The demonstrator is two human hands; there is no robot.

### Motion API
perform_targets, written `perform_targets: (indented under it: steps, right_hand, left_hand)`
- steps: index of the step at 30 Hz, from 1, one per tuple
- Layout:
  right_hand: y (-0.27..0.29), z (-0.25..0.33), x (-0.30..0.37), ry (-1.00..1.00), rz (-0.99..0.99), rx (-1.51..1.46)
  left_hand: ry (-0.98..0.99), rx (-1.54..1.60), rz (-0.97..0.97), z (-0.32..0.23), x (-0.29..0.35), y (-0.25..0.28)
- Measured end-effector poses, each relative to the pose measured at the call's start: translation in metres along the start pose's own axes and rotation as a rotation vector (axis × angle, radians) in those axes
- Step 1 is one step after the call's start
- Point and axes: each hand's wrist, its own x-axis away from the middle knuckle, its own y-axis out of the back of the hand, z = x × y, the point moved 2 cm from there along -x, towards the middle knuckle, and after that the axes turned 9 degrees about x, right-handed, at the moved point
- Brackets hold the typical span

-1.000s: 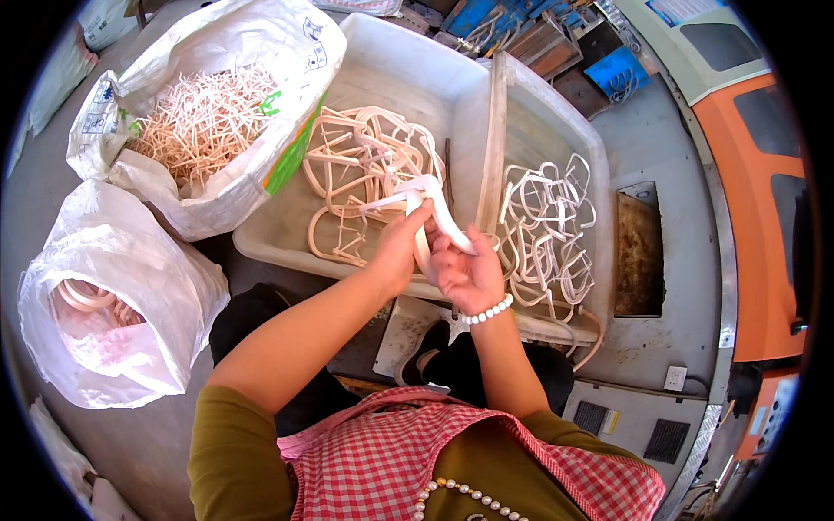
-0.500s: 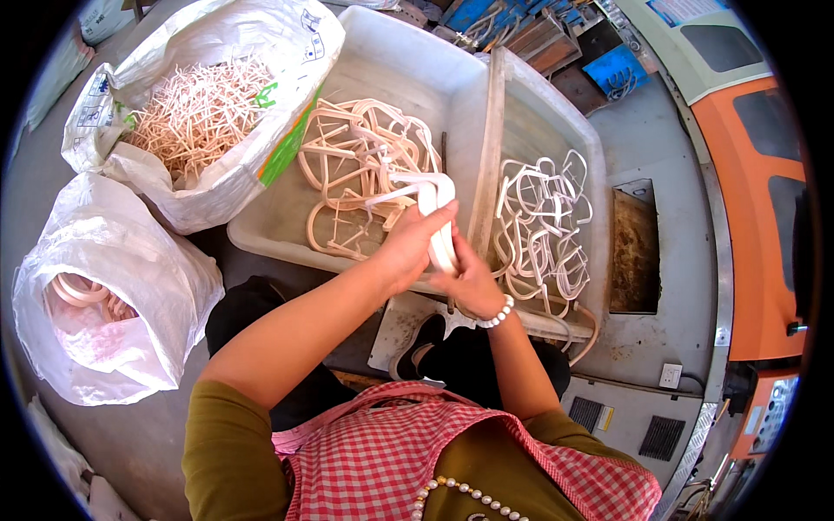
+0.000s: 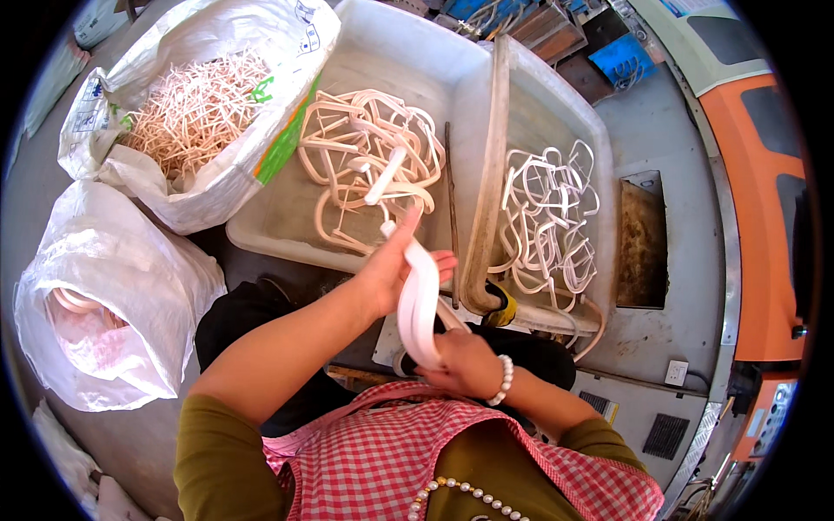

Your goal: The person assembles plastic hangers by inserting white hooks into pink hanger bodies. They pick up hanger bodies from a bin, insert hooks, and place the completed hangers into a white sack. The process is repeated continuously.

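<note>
My right hand (image 3: 469,363), with a white beaded bracelet at the wrist, is closed round the lower end of a bundle of curved white plastic strips (image 3: 420,304). The bundle rises in front of my apron toward my left hand (image 3: 387,271). That hand is open, thumb up and fingers stretched out behind the strips, which lie against its palm side. Just beyond, a tangle of cream-pink moulded plastic frames (image 3: 365,148) lies in the large pale tub (image 3: 347,247). One whiter piece (image 3: 386,176) rests on top of the tangle.
A right-hand tub (image 3: 556,104) holds several white plastic frames (image 3: 552,217). At left, a woven sack (image 3: 200,204) is full of short pinkish plastic bits (image 3: 195,117); a white bag (image 3: 130,243) holds curved pieces. A thin rod (image 3: 451,187) leans in the tub. An orange machine (image 3: 756,226) stands right.
My right hand has drawn the strip bundle down toward my apron. My left hand has loosened from a grip to stretched fingers. A whiter piece now shows on the tangle.
</note>
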Motion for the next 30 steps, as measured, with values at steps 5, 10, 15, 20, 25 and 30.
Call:
perform_targets:
  steps: [5, 10, 15, 20, 25, 30]
  right_hand:
    - [-0.004, -0.030, -0.013, 0.128, 0.185, -0.028]
    - [0.085, -0.104, -0.057, -0.112, 0.347, -0.130]
    - [0.103, -0.226, -0.139, -0.289, -0.073, 0.568]
    - [0.019, -0.310, -0.218, -0.013, -0.182, -0.174]
    - [0.041, -0.253, -0.221, 0.193, -0.310, 0.025]
    - [0.103, -0.235, -0.189, 0.050, -0.307, 0.109]
  left_hand:
    - [-0.121, 0.006, 0.039, -0.002, -0.003, -0.004]
    - [-0.108, 0.026, -0.020, -0.013, 0.009, -0.012]
    - [-0.058, -0.441, -0.032, -0.008, 0.025, -0.008]
    - [0.085, -0.773, 0.068, -0.017, 0.029, -0.008]
    - [0.123, -0.882, 0.118, -0.046, 0.053, -0.026]
    - [-0.204, -0.908, -0.013, -0.086, 0.062, -0.047]
